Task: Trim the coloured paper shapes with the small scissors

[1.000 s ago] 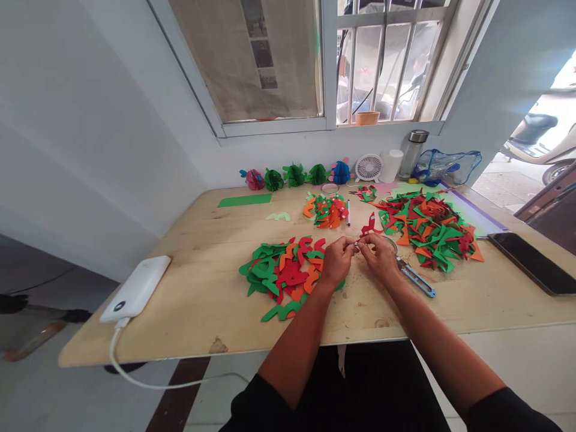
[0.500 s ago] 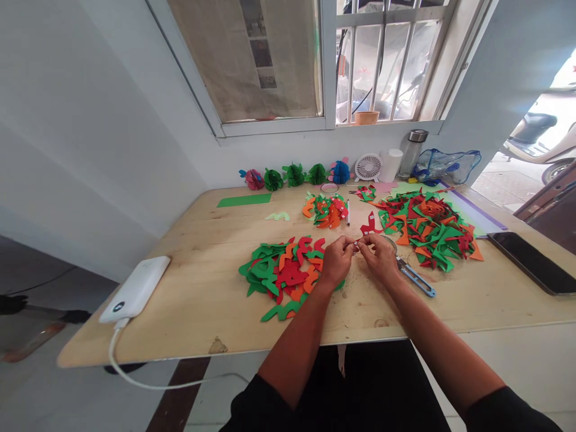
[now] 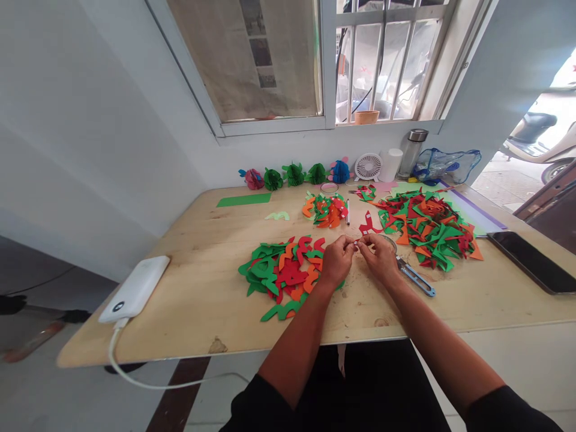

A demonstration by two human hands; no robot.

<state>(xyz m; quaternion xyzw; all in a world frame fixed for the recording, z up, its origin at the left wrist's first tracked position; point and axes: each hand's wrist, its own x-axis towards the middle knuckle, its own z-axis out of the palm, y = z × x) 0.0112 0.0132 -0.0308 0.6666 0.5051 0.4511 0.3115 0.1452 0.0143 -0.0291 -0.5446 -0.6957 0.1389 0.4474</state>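
Observation:
My left hand and my right hand meet above the wooden table, fingertips pinched together. A tiny whitish bit shows between them, too small to name. Just beyond the fingers lies a red paper cutout. To the left, partly under my left forearm, is a pile of green, red and orange wavy cutouts. Blue-handled scissors rest beside my right wrist, their blades partly hidden. A smaller heap of cutouts and a pen lie farther back.
A large heap of paper scraps lies at the right, near a black phone. A white power bank is at the left edge. Honeycomb paper figures, a small fan and a glass bottle line the wall.
The red cutout beyond my fingers has shifted very slightly to the left. Both hands keep nearly the same place and pinch.

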